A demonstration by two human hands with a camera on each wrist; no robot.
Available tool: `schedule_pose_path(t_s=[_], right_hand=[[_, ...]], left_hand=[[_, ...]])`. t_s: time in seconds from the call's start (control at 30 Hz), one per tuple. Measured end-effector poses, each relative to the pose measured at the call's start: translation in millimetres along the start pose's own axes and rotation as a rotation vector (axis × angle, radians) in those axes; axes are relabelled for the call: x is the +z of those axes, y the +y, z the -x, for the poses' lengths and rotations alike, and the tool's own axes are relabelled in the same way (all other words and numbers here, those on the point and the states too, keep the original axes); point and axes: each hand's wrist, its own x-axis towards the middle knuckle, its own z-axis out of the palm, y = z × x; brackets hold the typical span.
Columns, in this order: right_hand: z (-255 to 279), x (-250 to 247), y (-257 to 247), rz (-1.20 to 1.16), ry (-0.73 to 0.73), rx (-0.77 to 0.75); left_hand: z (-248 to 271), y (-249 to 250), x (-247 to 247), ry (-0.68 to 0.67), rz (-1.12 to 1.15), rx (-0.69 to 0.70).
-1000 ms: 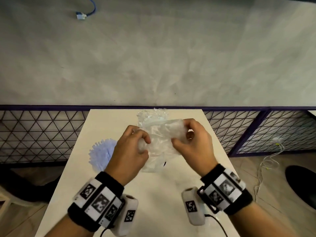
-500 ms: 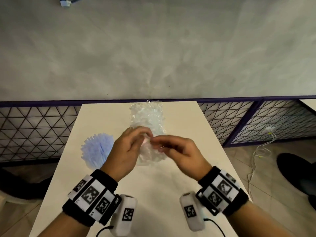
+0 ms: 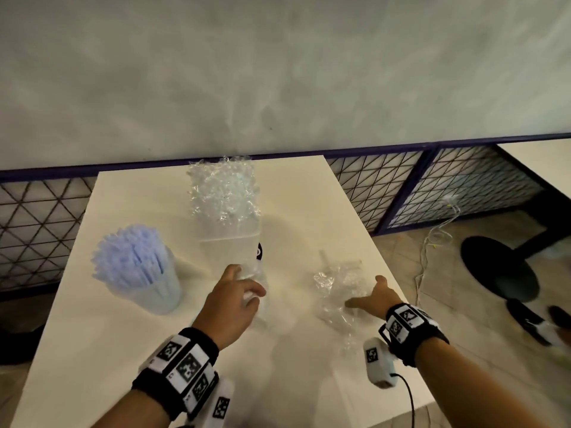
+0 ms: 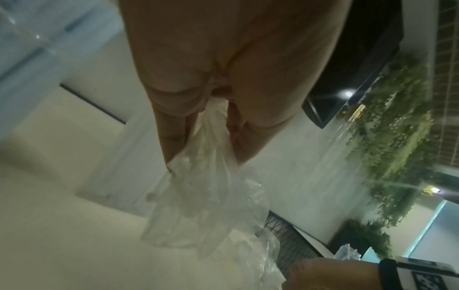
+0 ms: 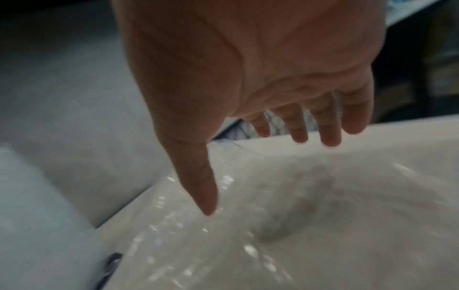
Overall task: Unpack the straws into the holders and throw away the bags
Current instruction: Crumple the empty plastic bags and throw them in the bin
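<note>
Far left of the white table (image 3: 123,350): a translucent holder (image 3: 156,291) is seen upright, packed with pale blue straws (image 3: 131,254), fanned at the top

Centre-left: the left hand (image 3: 233,304) is reached forward over the table, fingers and thumb curled round a crumpled clear bag (image 3: 253,276). In the left wrist view the same bag (image 4: 198,196) is seen bunched between fingers (image 4: 171,137) and thumb, hanging loose below the grip. Blurred, so contents cannot be told

Centre, far side: a second clear holder (image 3: 228,230) is seen upright, a mass of clear wrapped straws (image 3: 222,189) sticking out of the top. A black mark is visible on its near right side. The gripped bag sits just in front of this holder; whether they touch cannot be told

Right: a second crumpled clear bag (image 3: 336,288) is lying on the table near the right edge. The right hand (image 3: 375,296) is just beside it, fingers straight and spread, thumb out, nothing gripped. Right wrist view confirms: right hand (image 5: 248,78) flat-open, fingers (image 5: 298,125) extended above shiny clear plastic on the table; contact cannot be told, heavy motion blur

Off table, right: black round stool base (image 3: 500,270) and a white cable (image 3: 432,242) are seen on the tiled floor; mesh panels with purple frame (image 3: 411,186) run behind the table under a grey wall
</note>
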Motion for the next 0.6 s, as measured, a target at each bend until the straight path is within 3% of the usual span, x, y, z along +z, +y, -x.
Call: schedule_pose_path(t_s=[0.17, 0.37, 0.47, 0.6], right_hand=[[-7, 16, 21, -0.034, -0.040, -0.009], [27, -3, 8, -0.809, -0.303, -0.249], [53, -18, -5, -0.946, -0.410, -0.381], [77, -31, -21, -1.053, -0.451, -0.474]], left_hand=[[-5, 0, 24, -0.101, 0.010, -0.110], [-2, 4, 31, -0.157, 0.204, -0.308], [-1, 10, 24, -0.238, 0.284, -0.303], [-3, 20, 18, -0.379, 0.492, -0.279]])
